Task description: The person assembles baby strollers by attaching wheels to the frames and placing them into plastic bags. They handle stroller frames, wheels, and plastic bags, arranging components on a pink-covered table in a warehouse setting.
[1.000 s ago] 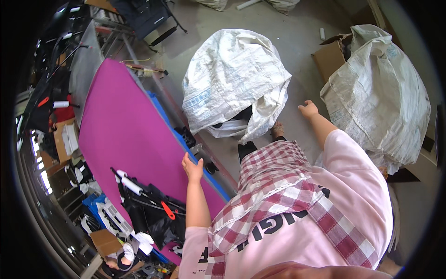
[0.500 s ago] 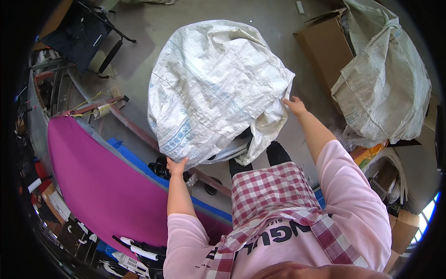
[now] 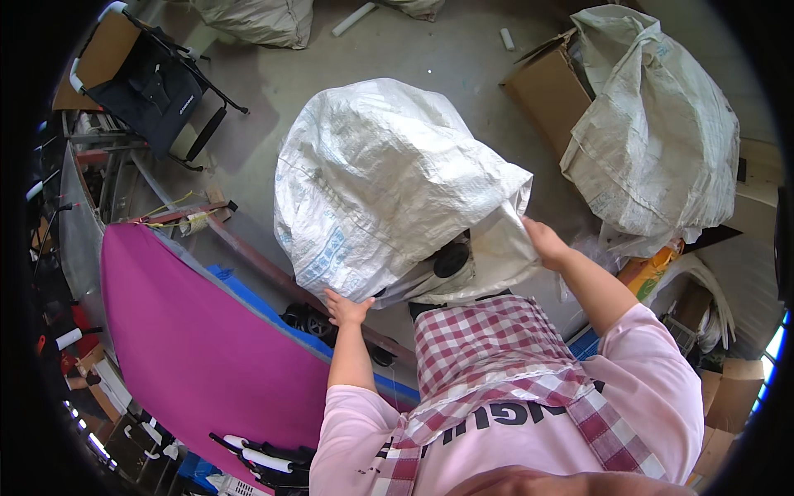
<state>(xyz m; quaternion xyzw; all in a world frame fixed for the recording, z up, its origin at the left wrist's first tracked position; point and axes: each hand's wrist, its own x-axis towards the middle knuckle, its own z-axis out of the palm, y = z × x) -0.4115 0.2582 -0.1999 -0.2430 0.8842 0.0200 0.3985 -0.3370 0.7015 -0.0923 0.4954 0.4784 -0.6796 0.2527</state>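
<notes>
Roughly, edges: pink surface [image 3: 198,364] left, second sack [image 3: 662,132] right, open concrete floor [image 3: 447,58] beyond.
Sack [image 3: 380,182]: ahead, mouth toward apron.
Left hand [image 3: 347,308]: gripped lower rim.
Right hand [image 3: 542,240]: pinched rim, arm outstretched.

Four white woven sacks in view: one big sack [image 3: 389,182] up front, a second sack [image 3: 662,132] at right, two more sacks [image 3: 256,18] [image 3: 418,7] along the top edge. Two hands, left hand [image 3: 346,308] and right hand [image 3: 543,241]. One magenta board [image 3: 198,355]. One cardboard box [image 3: 546,95]. One folding chair [image 3: 141,70]. Two white tubes [image 3: 356,18] [image 3: 507,39] on the floor.
</notes>
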